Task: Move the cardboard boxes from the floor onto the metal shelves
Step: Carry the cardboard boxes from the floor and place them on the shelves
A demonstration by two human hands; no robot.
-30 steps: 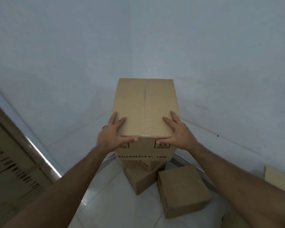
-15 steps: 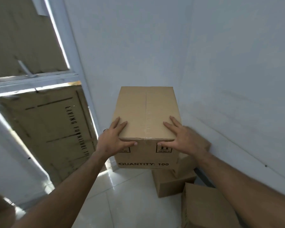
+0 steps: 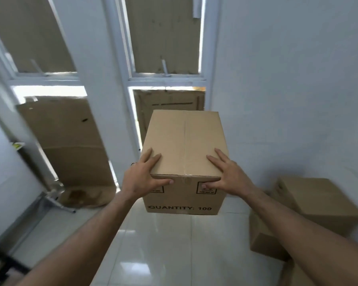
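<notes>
A tall brown cardboard box [image 3: 184, 162] with "QUANTITY: 100" printed on its near side is held up in the air, above the shiny white tiled floor [image 3: 163, 244]. The left hand [image 3: 142, 178] grips its near left corner — fingers flat on top, thumb pressed on the near side. The right hand [image 3: 227, 176] grips the near right corner the same way. More brown cardboard boxes [image 3: 310, 205] sit on the floor at the right, by the white wall [image 3: 298, 79]. Far behind, flat cardboard sheets [image 3: 64, 141] cover the white-framed windows [image 3: 165, 77].
</notes>
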